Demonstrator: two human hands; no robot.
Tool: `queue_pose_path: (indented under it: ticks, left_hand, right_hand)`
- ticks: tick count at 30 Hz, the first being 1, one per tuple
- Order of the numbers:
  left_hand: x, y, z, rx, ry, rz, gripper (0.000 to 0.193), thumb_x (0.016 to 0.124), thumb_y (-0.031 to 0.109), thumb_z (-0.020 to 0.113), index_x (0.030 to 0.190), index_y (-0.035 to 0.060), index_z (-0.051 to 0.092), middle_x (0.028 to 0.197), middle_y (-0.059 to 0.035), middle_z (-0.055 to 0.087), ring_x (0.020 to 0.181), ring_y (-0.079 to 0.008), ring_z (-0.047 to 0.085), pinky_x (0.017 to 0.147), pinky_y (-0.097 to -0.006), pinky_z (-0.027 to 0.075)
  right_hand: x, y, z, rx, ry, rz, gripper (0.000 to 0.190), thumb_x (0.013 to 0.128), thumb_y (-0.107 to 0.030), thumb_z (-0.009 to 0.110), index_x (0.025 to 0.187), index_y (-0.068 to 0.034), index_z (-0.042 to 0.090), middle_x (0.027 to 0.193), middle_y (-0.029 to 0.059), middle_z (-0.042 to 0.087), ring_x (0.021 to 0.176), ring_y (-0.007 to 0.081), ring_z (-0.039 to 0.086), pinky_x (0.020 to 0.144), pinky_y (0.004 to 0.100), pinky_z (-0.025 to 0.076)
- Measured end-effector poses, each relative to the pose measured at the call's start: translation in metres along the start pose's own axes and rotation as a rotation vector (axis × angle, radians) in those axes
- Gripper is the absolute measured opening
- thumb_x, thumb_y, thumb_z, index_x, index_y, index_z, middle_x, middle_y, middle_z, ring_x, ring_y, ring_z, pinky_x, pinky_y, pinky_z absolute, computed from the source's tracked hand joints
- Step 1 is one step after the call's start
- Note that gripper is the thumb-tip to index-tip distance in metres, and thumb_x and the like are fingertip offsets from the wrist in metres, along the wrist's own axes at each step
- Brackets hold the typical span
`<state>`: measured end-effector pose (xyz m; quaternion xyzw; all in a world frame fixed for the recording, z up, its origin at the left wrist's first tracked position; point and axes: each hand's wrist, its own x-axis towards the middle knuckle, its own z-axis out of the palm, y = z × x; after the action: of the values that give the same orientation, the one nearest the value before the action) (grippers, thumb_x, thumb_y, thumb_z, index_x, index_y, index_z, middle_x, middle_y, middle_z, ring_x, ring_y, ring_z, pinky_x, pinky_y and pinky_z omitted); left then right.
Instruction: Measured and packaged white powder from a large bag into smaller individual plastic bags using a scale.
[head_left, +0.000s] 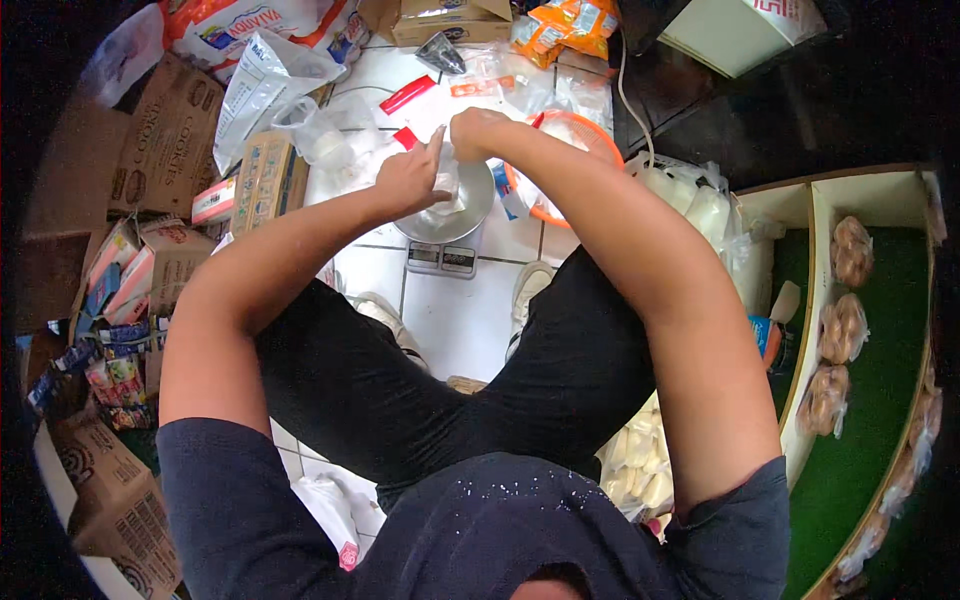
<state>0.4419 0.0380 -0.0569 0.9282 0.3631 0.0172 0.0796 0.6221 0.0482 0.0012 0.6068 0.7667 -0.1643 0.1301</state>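
Note:
A small clear plastic bag with white contents (448, 184) stands in the round metal bowl (480, 191) of a kitchen scale (442, 259) on the tiled floor. My left hand (412, 174) is at the bag's left side, index finger pointing up and thumb against the bag. Above the bowl, my right hand (475, 133) is closed at the top of the bag; its fingertips are partly hidden. An orange plastic basket (611, 142) holding something white is beneath my right forearm. Left of my left hand lie clear bags with white contents (330, 150).
Red plastic strips (407, 94), a dark scoop-like container (441, 54) and orange packets (562, 30) lie beyond the bowl. Cardboard boxes (169, 135) stand at left. Bagged eggs (851, 251) sit on the green-lined shelf (877, 337) at right. My shoes flank the tiles before the scale.

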Motion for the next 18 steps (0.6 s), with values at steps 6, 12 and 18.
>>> queue_pose_path:
  ticks: [6,12,18]
  left_hand:
    - [0.001,-0.014,0.005,-0.034,-0.038,0.046,0.067,0.089,0.029,0.074,0.145,-0.0009,0.053,0.096,-0.0186,0.072,0.079,-0.0331,0.069,0.068,-0.0420,0.055]
    - [0.019,-0.011,-0.008,-0.353,-0.049,0.007,0.028,0.092,0.016,0.069,0.107,-0.0059,0.075,0.082,-0.0175,0.075,0.066,-0.0304,0.065,0.065,-0.0418,0.052]
    - [0.018,-0.003,-0.059,-0.561,0.116,-0.047,0.021,0.092,0.014,0.072,0.092,-0.0058,0.078,0.070,-0.0120,0.071,0.055,-0.0195,0.053,0.057,-0.0348,0.046]
  right_hand:
    - [-0.005,-0.003,0.003,0.053,0.023,0.018,0.030,0.079,-0.025,0.068,0.096,-0.004,0.080,0.092,0.0179,0.077,0.083,0.0345,0.072,0.075,0.0430,0.058]
    - [-0.013,0.031,0.023,0.003,-0.160,-0.009,0.040,0.075,-0.038,0.078,0.094,-0.003,0.080,0.092,0.0141,0.077,0.083,0.0339,0.071,0.078,0.0417,0.059]
    - [-0.047,0.027,0.024,0.135,-0.063,0.059,0.080,0.062,-0.052,0.091,0.118,0.000,0.069,0.107,0.0163,0.075,0.095,0.0330,0.070,0.087,0.0417,0.057]
